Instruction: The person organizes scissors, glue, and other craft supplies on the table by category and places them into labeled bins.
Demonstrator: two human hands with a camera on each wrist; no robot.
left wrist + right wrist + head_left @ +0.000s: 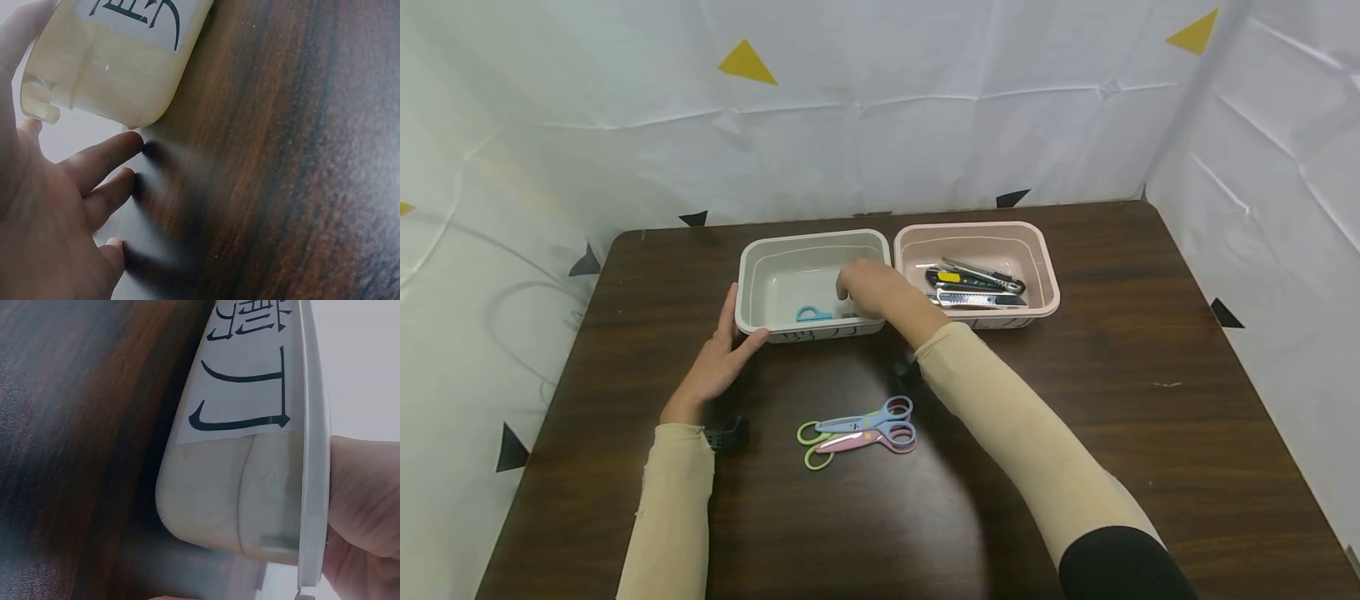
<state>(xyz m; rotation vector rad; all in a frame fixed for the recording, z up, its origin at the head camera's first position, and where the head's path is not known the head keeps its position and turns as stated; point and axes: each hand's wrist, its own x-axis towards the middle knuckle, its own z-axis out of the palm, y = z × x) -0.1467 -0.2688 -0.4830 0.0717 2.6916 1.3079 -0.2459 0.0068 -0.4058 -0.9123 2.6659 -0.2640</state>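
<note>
My left hand [715, 367] rests at the near left corner of a pale grey bin [814, 238], thumb along the front rim. Its other fingers [103, 156] spread straight beside the bin, low over the table. Inside the bin lies a pair of scissors with a blue handle [811, 314], by the front wall. My right hand [876, 287] reaches over the front rim into the bin with bent fingers; its fingertips are hidden, and I cannot tell whether it holds anything. Nearer me on the table, blue scissors [850, 423] and pink scissors [850, 442] lie overlapping, with green handle loops [818, 458] among them.
A pinkish bin [1037, 250] stands right beside the grey one, with several utility knives [977, 287] in it. The grey bin's front carries a label with dark characters [244, 378]. White sheeting [880, 158] hangs behind the dark wooden table [1150, 375].
</note>
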